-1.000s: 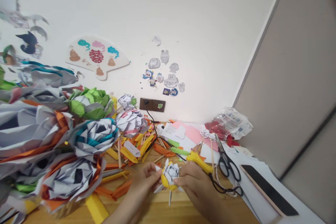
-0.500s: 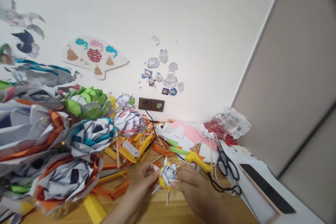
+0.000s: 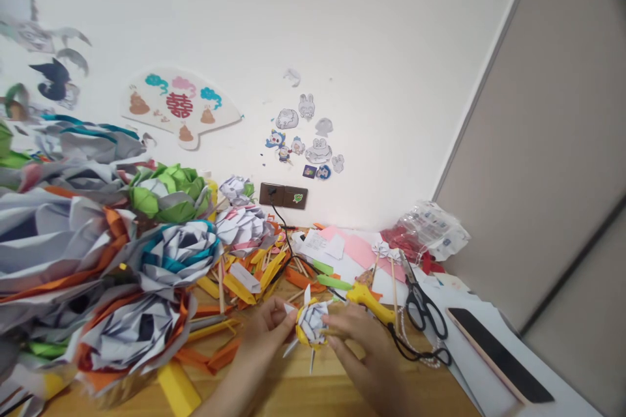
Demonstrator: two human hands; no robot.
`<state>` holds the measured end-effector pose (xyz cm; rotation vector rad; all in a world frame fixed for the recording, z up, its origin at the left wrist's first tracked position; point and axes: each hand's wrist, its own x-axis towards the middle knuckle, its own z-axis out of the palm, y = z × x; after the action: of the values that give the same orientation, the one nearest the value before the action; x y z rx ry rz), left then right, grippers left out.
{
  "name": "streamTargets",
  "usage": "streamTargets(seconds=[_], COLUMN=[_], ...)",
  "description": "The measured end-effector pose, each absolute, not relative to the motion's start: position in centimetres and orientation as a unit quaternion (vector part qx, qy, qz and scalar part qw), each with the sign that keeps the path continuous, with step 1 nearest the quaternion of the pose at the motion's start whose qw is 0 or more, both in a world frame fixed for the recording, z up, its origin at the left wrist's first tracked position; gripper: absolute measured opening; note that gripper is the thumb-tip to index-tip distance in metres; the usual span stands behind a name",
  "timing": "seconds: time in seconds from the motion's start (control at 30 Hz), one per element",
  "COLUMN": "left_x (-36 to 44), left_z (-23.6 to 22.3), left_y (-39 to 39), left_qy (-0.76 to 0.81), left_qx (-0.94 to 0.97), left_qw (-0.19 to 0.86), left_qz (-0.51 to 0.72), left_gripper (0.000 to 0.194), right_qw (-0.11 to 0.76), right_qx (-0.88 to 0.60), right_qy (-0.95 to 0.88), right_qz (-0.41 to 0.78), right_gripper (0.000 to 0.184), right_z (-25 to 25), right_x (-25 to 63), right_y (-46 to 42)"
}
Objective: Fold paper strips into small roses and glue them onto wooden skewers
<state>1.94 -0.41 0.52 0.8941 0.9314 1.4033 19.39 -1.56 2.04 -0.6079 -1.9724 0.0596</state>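
Observation:
A small paper flower [image 3: 312,324], white in the middle with yellow petals around it, is held over the wooden table between my two hands. Thin white points of paper stick out from its outer edge. My left hand [image 3: 264,332] pinches the flower's left side, thumb and fingers closed at a white tip. On the opposite side, the bent fingers of my right hand [image 3: 362,342] grip the flower's right edge, the thumb sitting lower. The flower's underside is hidden. Just beyond my right hand lies a yellow glue gun [image 3: 370,303] with a black cord.
Large folded-paper flowers [image 3: 134,335] pile up at the left. Orange and yellow paper strips [image 3: 264,270] and sticks litter the back of the wooden table [image 3: 288,397]. Black-handled scissors [image 3: 424,309], a phone [image 3: 499,355] and white sheets lie right. A socket [image 3: 283,196] is on the wall.
My right hand's fingers have shifted up along the flower's right edge, and its thumb has moved off the front petals. My left hand keeps its pinch. The view has shifted slightly.

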Motion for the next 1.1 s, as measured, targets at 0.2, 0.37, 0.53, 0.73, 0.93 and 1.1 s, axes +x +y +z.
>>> streamTargets(seconds=[0.2,0.37,0.53,0.73,0.93,1.1], left_x=[1.9,2.1,2.2,2.2,2.2,2.4], left_z=[0.9,1.0,1.1,1.1,1.1,1.2], left_y=[-0.5,-0.6,-0.7,-0.8,-0.9,-1.1], left_qy=[0.408,0.424,0.429,0.421,0.421,0.418], left_qx=[0.385,0.382,0.378,0.373,0.384,0.391], left_qw=[0.566,0.554,0.549,0.565,0.564,0.561], left_qz=[0.604,0.607,0.610,0.604,0.598,0.598], left_gripper=[0.042,0.042,0.041,0.044,0.042,0.040], right_qw=[0.546,0.568,0.553,0.495,0.465,0.412], right_qx=[-0.308,-0.317,-0.288,-0.256,-0.264,-0.236], right_qy=[-0.777,-0.756,-0.780,-0.829,-0.827,-0.841], right_qz=[0.054,0.072,0.055,-0.050,-0.171,-0.259], right_gripper=[0.021,0.017,0.018,0.027,0.019,0.027], right_z=[1.1,1.2,1.1,2.1,2.5,2.5], right_x=[18.5,17.9,18.2,18.7,18.6,19.1], right_y=[-1.3,-1.6,-1.4,-1.7,-1.6,-1.6])
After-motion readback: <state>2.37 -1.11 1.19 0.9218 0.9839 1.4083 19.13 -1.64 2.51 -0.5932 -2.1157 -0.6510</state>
